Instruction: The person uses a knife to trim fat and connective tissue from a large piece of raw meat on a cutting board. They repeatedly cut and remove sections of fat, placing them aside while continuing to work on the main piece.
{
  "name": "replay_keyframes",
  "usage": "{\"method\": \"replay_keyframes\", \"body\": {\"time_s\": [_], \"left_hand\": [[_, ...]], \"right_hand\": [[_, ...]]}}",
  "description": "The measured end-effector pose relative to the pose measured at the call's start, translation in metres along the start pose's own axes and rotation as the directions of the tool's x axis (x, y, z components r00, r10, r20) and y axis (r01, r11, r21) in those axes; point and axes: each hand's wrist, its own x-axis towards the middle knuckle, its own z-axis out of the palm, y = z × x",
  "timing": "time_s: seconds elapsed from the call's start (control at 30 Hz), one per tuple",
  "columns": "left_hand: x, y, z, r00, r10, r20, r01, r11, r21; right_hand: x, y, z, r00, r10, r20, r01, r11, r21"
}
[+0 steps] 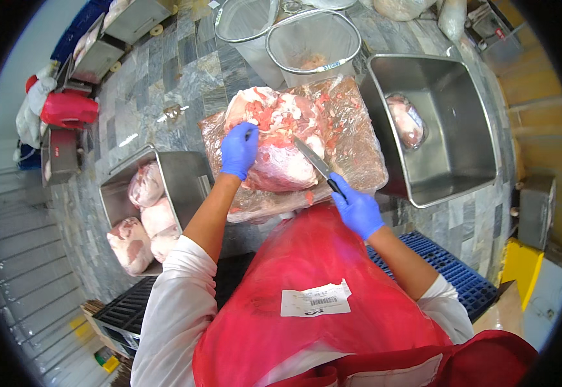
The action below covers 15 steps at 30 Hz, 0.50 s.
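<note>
A large piece of raw meat [279,166], pink with white fat, lies on a plastic-wrapped board [352,129]. My left hand [239,151], in a blue glove, rests against its left side with the fingers curled; what they pinch, if anything, is hidden. In my right hand [359,209], also gloved in blue, is a knife [313,158] held by its black handle. Its blade points up and left, with the tip at the meat's cut surface. Loose red scraps and fat lie over the meat's far part and on the board.
At the left a metal bin [187,180] holds several pieces of meat. To the right, a deep metal tub [455,129] contains one wrapped piece [406,122]. Two lined round containers [313,42] stand beyond the board. A person in a red apron [68,109] is at the far left.
</note>
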Motion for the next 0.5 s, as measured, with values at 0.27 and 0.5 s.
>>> {"method": "replay_keyframes", "body": {"time_s": [0.27, 0.5], "left_hand": [[0.035, 0.032, -0.003, 0.882, 0.020, 0.470, -0.273, 0.836, 0.476], [0.060, 0.059, 0.019, 0.838, -0.038, 0.544, 0.196, 0.952, -0.236]], "right_hand": [[-0.037, 0.015, -0.069, 0.990, 0.075, 0.115, -0.081, 0.995, 0.050], [-0.061, 0.044, -0.072, 0.976, 0.123, 0.180, -0.151, 0.977, 0.153]]}}
